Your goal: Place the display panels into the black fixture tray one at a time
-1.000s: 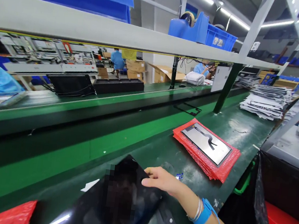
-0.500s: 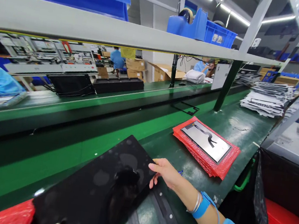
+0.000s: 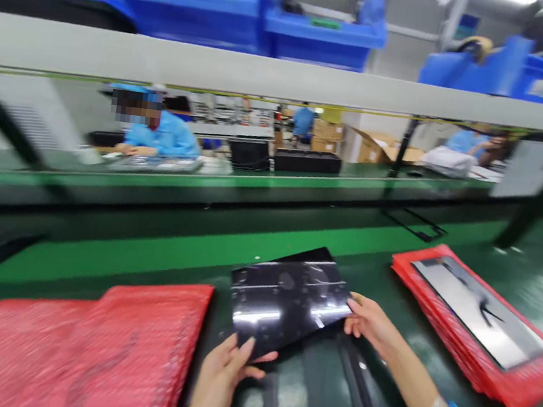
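Observation:
I hold a glossy black panel point(image 3: 284, 301) tilted above a dark jig plate point(image 3: 321, 401) on the green bench. My left hand point(image 3: 226, 369) grips the panel's near left corner, thumb on top. At the panel's right edge my right hand point(image 3: 370, 322) pinches it with curled fingers; a blue wrist strap sits on that arm. A stack of red bubble-wrap bags point(image 3: 76, 344) lies just left of my left hand.
At the right lies a second red bag pile point(image 3: 502, 380) with a grey panel point(image 3: 480, 312) on top. A green conveyor belt point(image 3: 156, 255) runs behind. A person in blue point(image 3: 158, 133) works across the line. Blue bins point(image 3: 317, 27) stand on the overhead shelf.
My head has turned left, bringing the left red bags into view. My left hand has come up onto the panel's near corner, and the panel now sits smaller and more central.

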### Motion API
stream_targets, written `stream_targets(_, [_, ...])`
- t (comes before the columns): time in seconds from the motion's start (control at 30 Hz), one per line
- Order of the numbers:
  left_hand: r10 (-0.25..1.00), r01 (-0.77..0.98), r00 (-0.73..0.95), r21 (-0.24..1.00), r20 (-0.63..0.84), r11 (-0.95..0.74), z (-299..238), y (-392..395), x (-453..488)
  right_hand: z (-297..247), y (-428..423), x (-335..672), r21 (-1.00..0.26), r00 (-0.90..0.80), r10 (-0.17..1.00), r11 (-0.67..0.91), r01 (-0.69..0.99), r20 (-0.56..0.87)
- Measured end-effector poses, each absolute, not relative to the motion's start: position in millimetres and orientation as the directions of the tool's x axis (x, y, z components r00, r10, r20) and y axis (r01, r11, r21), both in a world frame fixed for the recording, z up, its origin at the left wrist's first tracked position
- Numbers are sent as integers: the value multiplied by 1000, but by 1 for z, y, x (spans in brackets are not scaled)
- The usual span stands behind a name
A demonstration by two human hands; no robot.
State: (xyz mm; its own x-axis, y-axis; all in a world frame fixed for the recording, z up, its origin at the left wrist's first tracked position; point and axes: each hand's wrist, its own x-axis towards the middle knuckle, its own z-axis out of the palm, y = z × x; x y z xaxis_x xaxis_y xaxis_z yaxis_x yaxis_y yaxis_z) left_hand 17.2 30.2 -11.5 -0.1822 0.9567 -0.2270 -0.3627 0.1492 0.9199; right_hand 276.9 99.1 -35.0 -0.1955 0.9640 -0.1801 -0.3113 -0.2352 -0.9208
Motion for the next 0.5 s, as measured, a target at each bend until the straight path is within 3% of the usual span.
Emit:
stream_targets(0.07, [961, -423, -164, 896, -224, 137, -11, 27, 16, -38, 102, 275, -920, -231, 955, -251, -299, -186])
stream_targets(0.23, [953, -644, -212, 765, -218, 32, -9, 20, 8, -36, 143, 249, -918, -138, 975, -211, -336, -174])
stream_targets(0.33, [952, -651, -238, 759, -190, -11, -12, 15, 6, -29, 178, 217, -930, -115, 979, -197, -311, -169])
stream_targets(0.5, [966, -620, -184, 784, -182, 30, -31, 15, 10, -27, 222, 190, -968, 18, 976, -215, -133, -219])
